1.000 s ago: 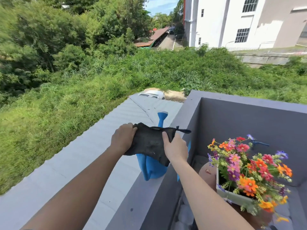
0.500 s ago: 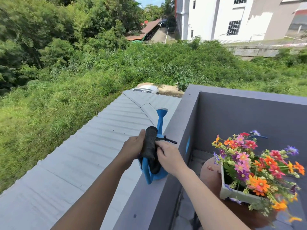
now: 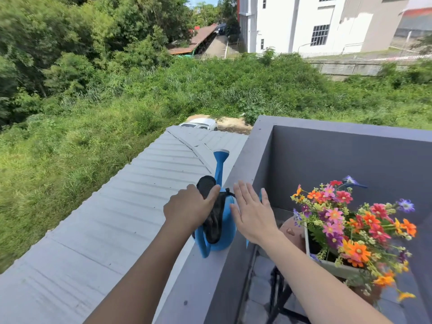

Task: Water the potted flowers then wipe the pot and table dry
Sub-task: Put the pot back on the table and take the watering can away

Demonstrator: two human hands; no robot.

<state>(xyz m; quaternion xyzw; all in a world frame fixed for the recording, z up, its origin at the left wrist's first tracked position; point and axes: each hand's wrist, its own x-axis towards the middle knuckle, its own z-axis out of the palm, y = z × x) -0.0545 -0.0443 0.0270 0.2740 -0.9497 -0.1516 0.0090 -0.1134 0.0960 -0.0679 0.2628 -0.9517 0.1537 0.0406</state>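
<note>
A blue watering can [image 3: 225,232] stands on top of the grey balcony wall [image 3: 205,272], its spout pointing away from me. My left hand [image 3: 187,208] grips a rolled black cloth [image 3: 214,218] that hangs over the can. My right hand [image 3: 253,212] hovers just right of the can, flat, fingers spread, holding nothing. The white pot [image 3: 336,267] of colourful flowers [image 3: 350,220] sits on a small round brown table [image 3: 291,229] inside the balcony, lower right. The table top is mostly hidden by the flowers.
A corrugated grey roof [image 3: 105,225] lies below the wall on the left, with a steep drop beyond to grass. The balcony's far wall [image 3: 339,160] closes the corner behind the flowers. Black table legs [image 3: 278,293] stand on the tiled floor.
The cloth went from spread between both hands to rolled up. My right hand has let go and opened beside the can; my left hand keeps the cloth.
</note>
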